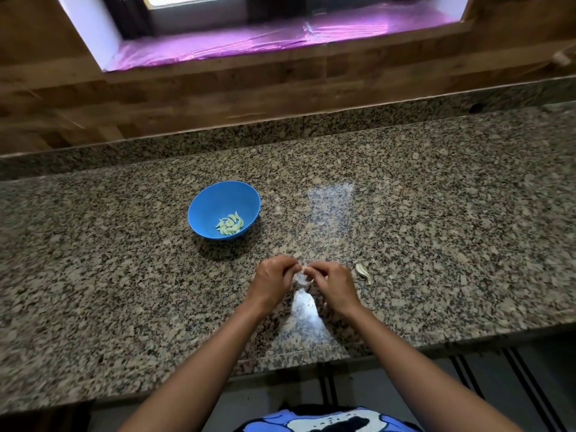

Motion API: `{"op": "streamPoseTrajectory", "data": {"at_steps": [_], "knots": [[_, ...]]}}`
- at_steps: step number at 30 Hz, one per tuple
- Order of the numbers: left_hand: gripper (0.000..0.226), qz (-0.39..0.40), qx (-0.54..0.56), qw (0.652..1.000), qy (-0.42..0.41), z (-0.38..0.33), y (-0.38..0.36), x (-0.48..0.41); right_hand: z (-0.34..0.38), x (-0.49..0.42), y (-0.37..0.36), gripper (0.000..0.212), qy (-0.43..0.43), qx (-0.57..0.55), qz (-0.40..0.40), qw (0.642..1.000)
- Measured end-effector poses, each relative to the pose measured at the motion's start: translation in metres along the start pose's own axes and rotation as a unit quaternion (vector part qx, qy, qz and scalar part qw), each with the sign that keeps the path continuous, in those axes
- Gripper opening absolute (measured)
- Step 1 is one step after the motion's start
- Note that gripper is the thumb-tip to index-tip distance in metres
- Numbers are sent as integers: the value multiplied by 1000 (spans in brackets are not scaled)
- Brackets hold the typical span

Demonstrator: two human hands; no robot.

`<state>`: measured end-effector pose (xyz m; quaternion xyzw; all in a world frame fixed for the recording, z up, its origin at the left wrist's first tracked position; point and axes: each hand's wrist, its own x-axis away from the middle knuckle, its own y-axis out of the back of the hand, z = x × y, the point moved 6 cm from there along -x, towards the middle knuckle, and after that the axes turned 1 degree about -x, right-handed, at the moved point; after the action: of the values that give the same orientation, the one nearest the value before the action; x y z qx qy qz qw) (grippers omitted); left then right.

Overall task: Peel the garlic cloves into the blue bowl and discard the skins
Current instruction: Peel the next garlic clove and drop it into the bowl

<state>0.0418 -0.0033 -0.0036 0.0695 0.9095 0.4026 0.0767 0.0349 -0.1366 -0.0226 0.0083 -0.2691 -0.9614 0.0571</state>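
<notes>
no text, labels or numbers legible

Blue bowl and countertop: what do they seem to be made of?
Blue bowl: probably plastic, judging by its even matte blue colour, thin rim and only soft, dull highlights. Countertop: polished granite or a granite-look stone, speckled grey, brown and black, with bright glossy reflections on its surface.

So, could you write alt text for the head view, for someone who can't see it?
A left hand and right hand pinch a garlic clove between them above a granite counter. A blue bowl with peeled cloves stands beyond, to the left; a skin scrap lies beside the right hand.
</notes>
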Motion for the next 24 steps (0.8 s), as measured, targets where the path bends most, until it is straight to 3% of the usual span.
{"op": "streamPoseTrajectory", "data": {"at_steps": [1,4,8,10,12,14,15,17,20,21,22,23,24], "knots": [[13,-5,-14,1000,-26,1,0,1,-2,0,-4,16,-63,-89,43,993],[19,-26,-51,989,-135,-3,5,8,-3,7,-15,17,-209,-311,182,909],[14,-51,-122,941,-311,-13,12,15,1,12,-13,17,-242,-385,292,841],[13,-44,-139,927,-346,-11,10,15,-1,11,-13,16,-234,-378,305,842],[17,-10,-100,960,-263,-5,8,11,-4,4,-11,16,-176,-286,260,906],[17,56,-15,996,-74,9,2,6,-5,-5,-6,17,-86,-111,189,972],[16,91,44,995,9,16,-3,5,-2,-9,-4,18,-35,-12,156,987],[17,139,196,961,139,25,-9,6,12,-11,0,20,104,142,100,979],[17,174,416,845,287,27,-18,10,31,-11,4,17,306,276,10,911],[16,172,430,834,299,26,-19,10,31,-13,4,18,313,298,-9,902],[15,156,388,868,270,24,-16,8,28,-17,2,20,267,287,11,920],[15,124,294,925,207,23,-10,4,24,-20,2,22,171,228,40,958],[14,77,171,975,123,20,-2,0,15,-21,0,23,50,111,89,989]]}}
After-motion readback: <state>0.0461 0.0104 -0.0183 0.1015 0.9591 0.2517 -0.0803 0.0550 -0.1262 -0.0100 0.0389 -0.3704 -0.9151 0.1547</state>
